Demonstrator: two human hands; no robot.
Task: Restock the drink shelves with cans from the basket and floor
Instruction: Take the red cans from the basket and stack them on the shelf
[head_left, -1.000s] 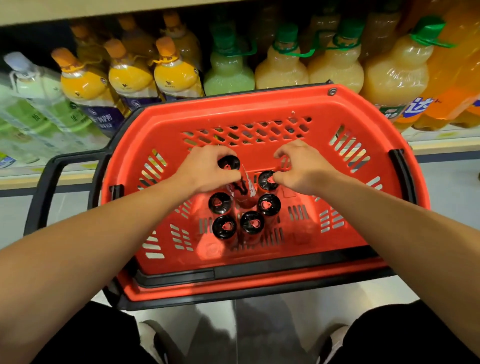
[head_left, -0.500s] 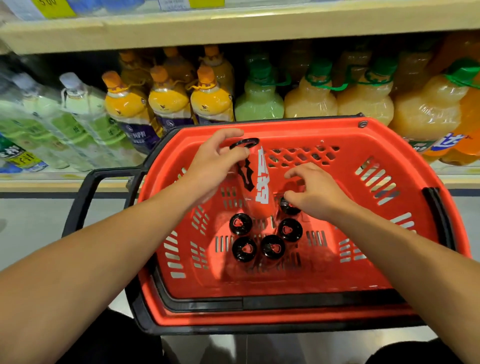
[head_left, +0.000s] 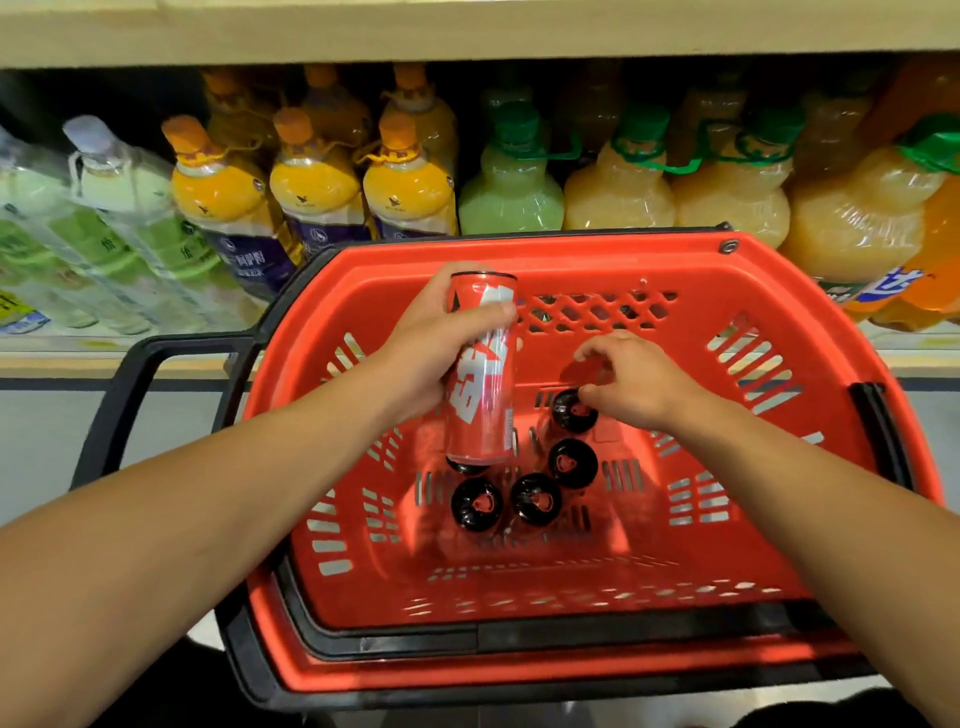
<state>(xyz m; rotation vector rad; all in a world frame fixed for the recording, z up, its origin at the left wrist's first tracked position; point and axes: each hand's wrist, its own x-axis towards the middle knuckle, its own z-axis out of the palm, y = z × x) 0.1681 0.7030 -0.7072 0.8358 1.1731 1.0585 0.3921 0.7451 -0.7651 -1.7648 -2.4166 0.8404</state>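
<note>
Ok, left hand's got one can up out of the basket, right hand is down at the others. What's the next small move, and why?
Probably close the right hand on the can top under its fingertips and lift it. The left hand already grips a red can clear of the rest, while the right holds nothing yet. More cans stand in the red basket, so leaving with both hands full saves a trip.

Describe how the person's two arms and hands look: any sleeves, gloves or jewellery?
Both forearms are bare up to the edge of the picture; no sleeve shows. The left hand and the right hand wear no gloves, and no ring, watch or bracelet can be seen on the fingers or wrists. No markings show on them.
</note>
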